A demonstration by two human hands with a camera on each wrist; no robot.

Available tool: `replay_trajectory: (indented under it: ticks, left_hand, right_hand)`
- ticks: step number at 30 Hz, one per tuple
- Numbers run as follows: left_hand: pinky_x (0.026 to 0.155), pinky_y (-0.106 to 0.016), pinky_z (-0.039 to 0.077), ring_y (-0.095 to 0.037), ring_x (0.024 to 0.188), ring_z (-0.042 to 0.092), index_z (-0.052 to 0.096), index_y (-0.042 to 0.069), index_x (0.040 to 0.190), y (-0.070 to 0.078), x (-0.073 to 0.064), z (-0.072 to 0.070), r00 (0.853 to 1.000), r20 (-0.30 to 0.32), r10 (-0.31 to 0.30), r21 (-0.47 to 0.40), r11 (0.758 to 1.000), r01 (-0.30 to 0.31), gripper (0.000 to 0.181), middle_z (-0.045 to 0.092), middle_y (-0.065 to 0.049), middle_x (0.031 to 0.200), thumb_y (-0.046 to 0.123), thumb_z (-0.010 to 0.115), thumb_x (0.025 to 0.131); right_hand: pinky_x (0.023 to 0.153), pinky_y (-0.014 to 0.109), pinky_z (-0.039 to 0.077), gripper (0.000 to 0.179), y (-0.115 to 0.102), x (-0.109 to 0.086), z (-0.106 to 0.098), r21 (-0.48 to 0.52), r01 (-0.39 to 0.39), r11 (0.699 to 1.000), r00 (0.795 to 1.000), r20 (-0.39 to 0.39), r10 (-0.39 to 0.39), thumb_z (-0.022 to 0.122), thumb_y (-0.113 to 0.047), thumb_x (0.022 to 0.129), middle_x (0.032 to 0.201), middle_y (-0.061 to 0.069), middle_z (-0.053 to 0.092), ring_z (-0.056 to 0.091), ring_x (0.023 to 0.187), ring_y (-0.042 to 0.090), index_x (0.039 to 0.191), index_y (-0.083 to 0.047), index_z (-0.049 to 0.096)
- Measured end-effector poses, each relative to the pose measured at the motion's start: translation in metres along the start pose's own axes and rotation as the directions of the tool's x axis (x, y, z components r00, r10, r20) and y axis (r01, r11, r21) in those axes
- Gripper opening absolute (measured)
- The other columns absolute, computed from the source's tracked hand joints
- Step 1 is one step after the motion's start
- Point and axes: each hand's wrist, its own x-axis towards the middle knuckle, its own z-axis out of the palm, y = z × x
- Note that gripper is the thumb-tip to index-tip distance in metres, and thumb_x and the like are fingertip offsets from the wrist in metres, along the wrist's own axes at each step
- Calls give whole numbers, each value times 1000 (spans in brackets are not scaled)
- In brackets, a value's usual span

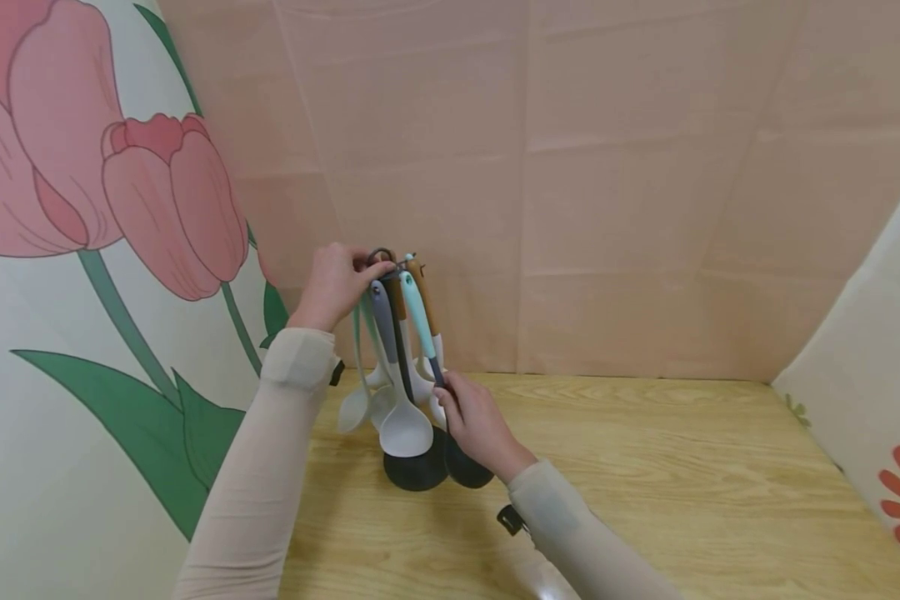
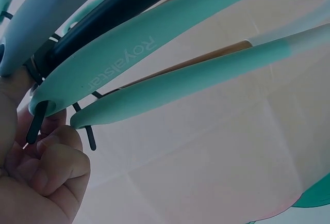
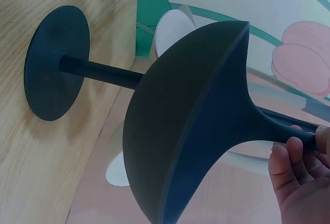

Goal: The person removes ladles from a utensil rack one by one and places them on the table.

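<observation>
Cloth (image 1: 645, 192) of dull pink hangs behind the utensil stand (image 1: 414, 477), and a wood-grain tabletop (image 1: 682, 483) spreads beneath it. From where I'm standing, the stand looks crowded, with tools hanging all round its stem and its round dark base down on the wood.

On the stand's near side, towards the person's right, is the black ladle (image 3: 175, 115), bowl downward and raised off the wood, its turquoise handle slanting up to the stand's top; I can't tell whether it is on a hook. I'd expect it to be light, stiff along the shaft and hard to break, with most weight in the bowl, so it may swing; the smooth handle could slip. Where handle meets shaft seems the sound place to hold it.

Just beside it, a white ladle (image 1: 407, 429) hangs before the stand's stem.

The left hand (image 1: 337, 283) pinches the stand's top between thumb and fingers. The right hand (image 1: 480, 421) has its fingers curled round the black ladle's shaft.

Smallest are the stand's black hooks (image 2: 36, 123), poking through handle holes.
</observation>
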Motion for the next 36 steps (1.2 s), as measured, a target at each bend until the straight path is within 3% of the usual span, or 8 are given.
replay_trajectory:
  ticks: [8,24,36]
  left_hand:
    - [61,-31,42,-21,70,53,72,6,85,2,-1,0,1000,-5,2,9,1000,-2,32,66,-8,77,37,69,95]
    - [63,-31,44,-21,72,54,74,6,90,3,0,-2,1000,13,-22,10,1000,22,32,67,-9,81,37,68,95]
    - [61,-31,41,-21,69,51,71,6,84,1,1,-2,1000,27,-8,9,1000,8,34,64,-8,76,38,68,95]
  right_hand:
    - [63,29,43,6,1,-2,-2,-1,15,1000,1000,-14,-15,59,-11,101,77,-4,52,49,68,13,95,-8,58]
    - [59,26,42,7,1,-3,-12,15,-42,999,999,-26,43,56,-11,102,79,-1,56,49,67,12,97,-8,58]
    - [55,26,40,8,22,-13,-14,60,-171,984,983,-53,174,57,-10,102,75,0,58,46,60,11,97,-4,60]
